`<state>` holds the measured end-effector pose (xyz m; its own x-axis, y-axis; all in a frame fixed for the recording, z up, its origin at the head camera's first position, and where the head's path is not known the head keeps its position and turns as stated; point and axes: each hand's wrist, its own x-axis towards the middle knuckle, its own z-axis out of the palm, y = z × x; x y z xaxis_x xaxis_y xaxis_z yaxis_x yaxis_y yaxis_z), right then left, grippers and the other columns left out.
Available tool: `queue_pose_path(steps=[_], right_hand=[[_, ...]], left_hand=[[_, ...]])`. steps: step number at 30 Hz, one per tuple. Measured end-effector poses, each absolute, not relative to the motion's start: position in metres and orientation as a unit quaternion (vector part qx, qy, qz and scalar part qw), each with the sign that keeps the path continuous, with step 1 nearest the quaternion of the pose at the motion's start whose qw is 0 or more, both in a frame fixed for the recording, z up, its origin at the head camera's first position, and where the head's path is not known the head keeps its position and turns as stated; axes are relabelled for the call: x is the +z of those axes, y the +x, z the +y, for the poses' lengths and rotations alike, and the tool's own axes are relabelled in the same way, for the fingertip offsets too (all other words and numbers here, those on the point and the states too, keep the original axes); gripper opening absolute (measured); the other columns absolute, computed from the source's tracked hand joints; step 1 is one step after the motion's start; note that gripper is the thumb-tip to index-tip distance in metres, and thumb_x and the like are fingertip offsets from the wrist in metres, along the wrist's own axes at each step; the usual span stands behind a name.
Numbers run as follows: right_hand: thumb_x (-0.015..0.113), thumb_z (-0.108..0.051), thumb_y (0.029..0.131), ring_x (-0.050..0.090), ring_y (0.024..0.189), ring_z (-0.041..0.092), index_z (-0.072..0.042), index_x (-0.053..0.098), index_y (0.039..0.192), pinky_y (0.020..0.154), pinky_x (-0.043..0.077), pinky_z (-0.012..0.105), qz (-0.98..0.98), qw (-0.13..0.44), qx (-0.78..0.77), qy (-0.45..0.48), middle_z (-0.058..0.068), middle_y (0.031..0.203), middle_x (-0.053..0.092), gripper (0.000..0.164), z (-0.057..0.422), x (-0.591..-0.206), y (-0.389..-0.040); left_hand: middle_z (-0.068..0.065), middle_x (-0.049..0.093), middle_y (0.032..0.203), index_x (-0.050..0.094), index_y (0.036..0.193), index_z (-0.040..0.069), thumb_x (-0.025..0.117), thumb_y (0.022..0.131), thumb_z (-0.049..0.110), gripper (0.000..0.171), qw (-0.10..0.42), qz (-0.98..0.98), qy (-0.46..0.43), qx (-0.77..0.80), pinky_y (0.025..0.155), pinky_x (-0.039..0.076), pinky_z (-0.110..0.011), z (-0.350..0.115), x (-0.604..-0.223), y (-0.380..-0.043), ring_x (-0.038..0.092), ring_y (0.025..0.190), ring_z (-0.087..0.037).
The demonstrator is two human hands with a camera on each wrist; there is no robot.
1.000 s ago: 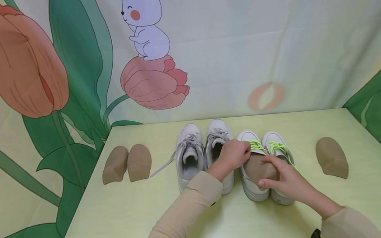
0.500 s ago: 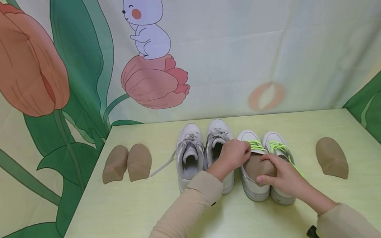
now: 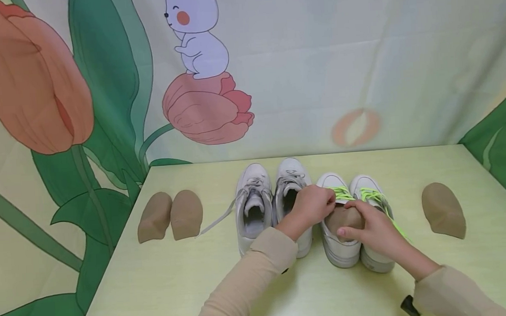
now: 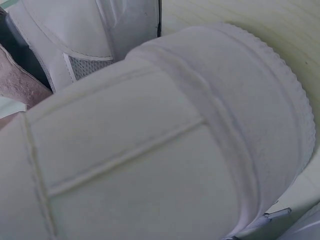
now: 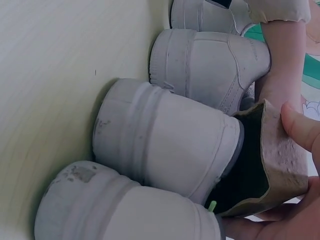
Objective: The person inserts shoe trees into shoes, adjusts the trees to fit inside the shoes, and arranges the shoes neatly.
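In the head view, my right hand (image 3: 379,227) grips a brown molded-pulp shoe insert (image 3: 344,219), thumb on its near end and fingers over its right side. The insert's front lies inside the left white sneaker (image 3: 341,254) of the green-laced pair. My left hand (image 3: 313,205), fingers curled, pinches that sneaker at its tongue, below the laces; its fingertips are partly hidden. The right wrist view shows the insert's hollow back end (image 5: 285,157) sticking out above the heel. Beside it stands the other green-laced sneaker (image 3: 376,261). White shoe leather (image 4: 140,145) fills the left wrist view.
A pair of white sneakers with grey laces, one left (image 3: 245,230) and one right (image 3: 304,247), stands under my left forearm. Two brown inserts (image 3: 154,218) lie at the table's left, another insert (image 3: 444,210) at its right. A printed curtain (image 3: 283,80) hangs behind the table (image 3: 178,286).
My right hand has moved slightly forward and left, and the insert sits deeper in the sneaker, its near end now farther from the heel. The left hand has stayed at the tongue.
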<state>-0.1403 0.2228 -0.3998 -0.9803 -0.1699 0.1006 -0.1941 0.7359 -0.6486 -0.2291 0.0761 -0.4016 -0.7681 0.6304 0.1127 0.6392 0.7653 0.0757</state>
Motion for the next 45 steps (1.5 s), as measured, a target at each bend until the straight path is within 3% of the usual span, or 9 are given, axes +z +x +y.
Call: queue_pose_path(steps=[14, 32, 45], right_hand=[[0.069, -0.038, 0.073, 0.049, 0.108, 0.035, -0.002, 0.048, 0.120, 0.082, 0.040, 0.051, -0.953, 0.070, 0.284, 0.080, 0.017, 0.120, 0.052, 0.063, 0.219, -0.384, -0.126], [0.074, -0.025, 0.068, 0.051, 0.102, 0.034, 0.000, 0.049, 0.115, 0.080, 0.041, 0.049, -0.956, 0.132, 0.251, 0.078, 0.019, 0.112, 0.054, 0.059, 0.210, -0.401, -0.130], [0.073, -0.028, 0.070, 0.050, 0.101, 0.037, -0.003, 0.047, 0.117, 0.076, 0.042, 0.052, -0.962, 0.126, 0.236, 0.055, 0.020, 0.113, 0.048, 0.059, 0.206, -0.410, -0.140]], left_hand=[[0.014, 0.060, 0.069, 0.062, 0.080, 0.025, 0.054, 0.086, 0.030, 0.011, 0.038, -0.941, -0.328, -0.067, 0.054, 0.041, -0.022, 0.076, -0.402, -0.228, 0.054, 0.064, -0.008], [0.014, 0.058, 0.066, 0.062, 0.078, 0.027, 0.052, 0.087, 0.031, 0.014, 0.044, -0.938, -0.339, -0.054, 0.047, 0.037, -0.021, 0.075, -0.399, -0.227, 0.051, 0.058, -0.007], [0.014, 0.060, 0.069, 0.063, 0.081, 0.028, 0.051, 0.087, 0.031, 0.014, 0.044, -0.940, -0.334, -0.059, 0.048, 0.037, -0.020, 0.075, -0.401, -0.228, 0.050, 0.058, -0.006]])
